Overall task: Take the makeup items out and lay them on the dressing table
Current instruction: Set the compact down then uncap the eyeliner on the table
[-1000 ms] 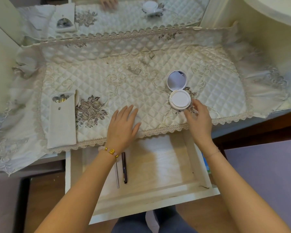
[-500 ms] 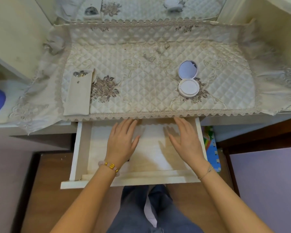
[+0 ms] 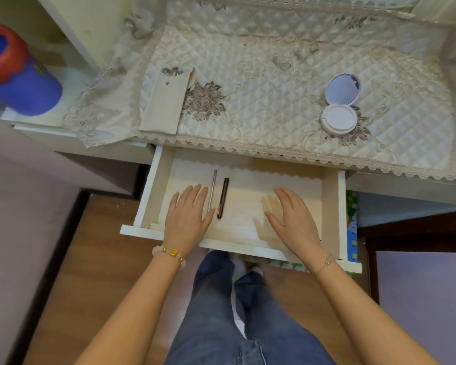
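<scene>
Makeup items, left to right: a beige pouch (image 3: pixel 163 101) with metal tools showing at its far end lies on the left of the quilted dressing-table cover (image 3: pixel 274 61); a slim pink pencil (image 3: pixel 212 190) and a dark pencil (image 3: pixel 223 197) lie side by side in the open drawer (image 3: pixel 329 204); an open white compact (image 3: pixel 340 109) rests on the cover's right. Left hand (image 3: pixel 187 219), flat and empty, fingers spread, sits just left of the pink pencil. Right hand (image 3: pixel 295 219), likewise flat and empty, hovers over the drawer's right half.
</scene>
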### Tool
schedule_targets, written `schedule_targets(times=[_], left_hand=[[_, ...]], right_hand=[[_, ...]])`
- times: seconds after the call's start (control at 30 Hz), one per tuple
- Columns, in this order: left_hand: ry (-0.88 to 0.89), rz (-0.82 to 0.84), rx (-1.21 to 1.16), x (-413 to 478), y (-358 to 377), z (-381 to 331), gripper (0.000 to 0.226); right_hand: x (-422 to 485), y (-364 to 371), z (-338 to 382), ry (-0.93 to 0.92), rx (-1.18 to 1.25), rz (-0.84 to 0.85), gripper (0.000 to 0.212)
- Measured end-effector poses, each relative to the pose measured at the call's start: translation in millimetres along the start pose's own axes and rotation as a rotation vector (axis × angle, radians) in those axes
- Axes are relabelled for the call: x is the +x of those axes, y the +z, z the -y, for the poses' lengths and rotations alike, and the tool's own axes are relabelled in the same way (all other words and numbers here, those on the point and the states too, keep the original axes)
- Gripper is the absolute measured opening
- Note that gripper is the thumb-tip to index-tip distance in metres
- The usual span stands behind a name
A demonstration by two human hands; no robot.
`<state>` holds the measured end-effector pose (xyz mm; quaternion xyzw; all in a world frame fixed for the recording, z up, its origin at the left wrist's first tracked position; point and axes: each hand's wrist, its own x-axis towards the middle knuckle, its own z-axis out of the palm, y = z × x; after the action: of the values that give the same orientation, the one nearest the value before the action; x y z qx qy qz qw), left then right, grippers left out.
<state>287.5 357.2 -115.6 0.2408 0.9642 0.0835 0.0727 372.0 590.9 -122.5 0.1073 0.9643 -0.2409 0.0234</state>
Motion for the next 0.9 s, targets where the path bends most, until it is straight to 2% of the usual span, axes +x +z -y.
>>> schedule_targets(times=[0.33,0.53,0.9], left_hand=[[-0.005,0.092,-0.033,20,3,39,0.057],[0.074,0.105,-0.048,37,4,61,0.054],[0.188,0.101,-0.09,59,11,76,0.053]], right_hand=[[31,39,38,0.087,0.107,0.093,0.057],[57,70,66,0.256,0.199,0.151,0.046],[81,103,89,0.544,0.142,0.147,0.041]])
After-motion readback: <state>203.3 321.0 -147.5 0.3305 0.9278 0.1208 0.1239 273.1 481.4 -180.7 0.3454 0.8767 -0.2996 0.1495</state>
